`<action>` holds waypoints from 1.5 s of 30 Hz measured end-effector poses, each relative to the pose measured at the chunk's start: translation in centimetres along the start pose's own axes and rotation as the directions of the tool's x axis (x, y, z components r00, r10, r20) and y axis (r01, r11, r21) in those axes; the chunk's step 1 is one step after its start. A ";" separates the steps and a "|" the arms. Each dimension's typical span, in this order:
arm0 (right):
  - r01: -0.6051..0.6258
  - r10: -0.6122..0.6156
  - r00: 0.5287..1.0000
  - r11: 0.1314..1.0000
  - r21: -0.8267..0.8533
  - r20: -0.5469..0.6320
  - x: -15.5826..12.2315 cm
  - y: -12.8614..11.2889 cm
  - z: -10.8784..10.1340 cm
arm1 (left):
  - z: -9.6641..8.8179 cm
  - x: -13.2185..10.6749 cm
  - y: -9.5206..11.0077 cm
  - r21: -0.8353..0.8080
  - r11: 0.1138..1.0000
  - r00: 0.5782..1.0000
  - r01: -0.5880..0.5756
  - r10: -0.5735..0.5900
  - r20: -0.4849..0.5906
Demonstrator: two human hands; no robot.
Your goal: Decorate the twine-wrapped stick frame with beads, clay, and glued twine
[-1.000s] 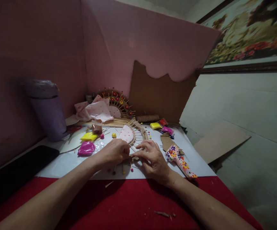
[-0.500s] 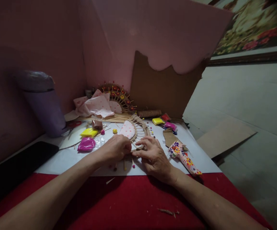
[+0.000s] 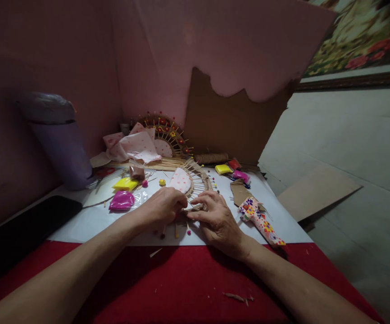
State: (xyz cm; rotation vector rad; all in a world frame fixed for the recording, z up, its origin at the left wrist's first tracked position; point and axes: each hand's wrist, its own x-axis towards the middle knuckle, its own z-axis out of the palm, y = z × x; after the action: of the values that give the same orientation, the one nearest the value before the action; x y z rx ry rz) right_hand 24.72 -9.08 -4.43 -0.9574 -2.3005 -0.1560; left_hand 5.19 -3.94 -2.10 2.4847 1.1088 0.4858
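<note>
A half-round fan (image 3: 200,182) of thin sticks and brown cardboard arcs lies on the white sheet. Its inner half-disc (image 3: 180,181) is covered in pink-dotted white cloth, and small coloured balls tip the sticks along its outer edge. My left hand (image 3: 168,204) is closed in a pinch at the fan's near end; whatever sits between its fingertips is hidden. Thumb and fingers of my right hand (image 3: 218,222) grip the near part of the cardboard arc. Just below the hands, a magenta ball (image 3: 188,232) tips one stick.
Clay packs, magenta (image 3: 122,200), yellow (image 3: 125,184) and brown (image 3: 137,173), lie left. Right are a flower-patterned cloth-covered piece (image 3: 260,221) and a cardboard scrap (image 3: 240,193). Behind stand a finished fan (image 3: 173,133), bundled sticks (image 3: 147,164) and a cardboard sheet (image 3: 229,121). A purple tumbler (image 3: 60,153) stands far left.
My left hand has shifted very slightly to the right at the fan's near end. My right hand keeps its grip, and the view has tilted a little.
</note>
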 end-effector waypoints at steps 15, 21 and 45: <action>0.020 -0.021 1.000 0.998 0.064 0.013 0.4 -0.6 0.3 | 0.3 0.0 -0.5 -0.094 0.995 0.999 0.036 -0.038 -0.022; -0.061 0.078 0.988 0.990 0.131 -0.132 0.4 -0.2 -0.2 | -0.3 0.2 -0.1 -0.168 0.983 0.993 0.078 -0.091 -0.071; -0.008 0.015 0.997 0.995 0.100 -0.070 0.1 0.3 0.5 | -0.3 0.3 -0.2 -0.092 0.992 0.991 0.082 -0.091 -0.099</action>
State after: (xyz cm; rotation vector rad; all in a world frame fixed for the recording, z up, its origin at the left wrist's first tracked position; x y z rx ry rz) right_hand 24.60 -8.65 -4.79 -0.9006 -2.2155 -0.0682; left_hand 5.10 -3.55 -1.92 2.3478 1.2030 0.6295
